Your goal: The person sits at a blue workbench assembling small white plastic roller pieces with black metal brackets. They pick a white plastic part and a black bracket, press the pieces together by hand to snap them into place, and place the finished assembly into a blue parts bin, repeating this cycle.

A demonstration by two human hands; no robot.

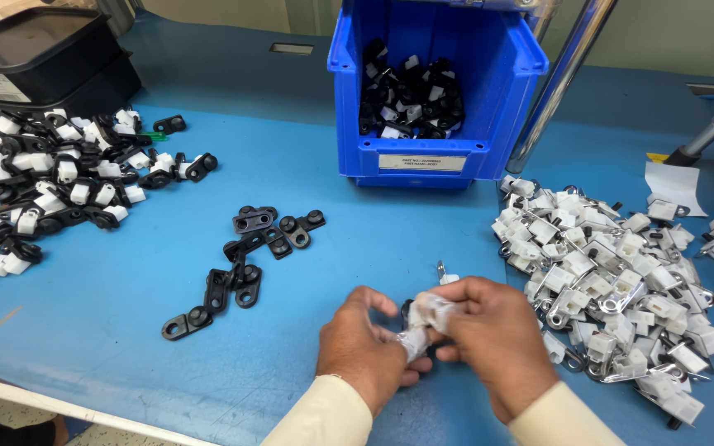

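I am holding a white plastic clip between both hands, low over the blue work surface. My left hand is grasping its lower end, fingers curled around it, while my right hand is pinching its upper end; a dark part seems to be sitting behind it, but my fingers are hiding how the two meet. Holding it from both ends is probably keeping it steady for pressing.

Just right of my right hand, a heap of white clips with metal loops is lying within easy reach. Ahead and to the left of my left hand, loose black brackets are lying scattered. Farther left, a pile of joined black-and-white pieces is collecting. Straight ahead, a blue bin is holding more such pieces.
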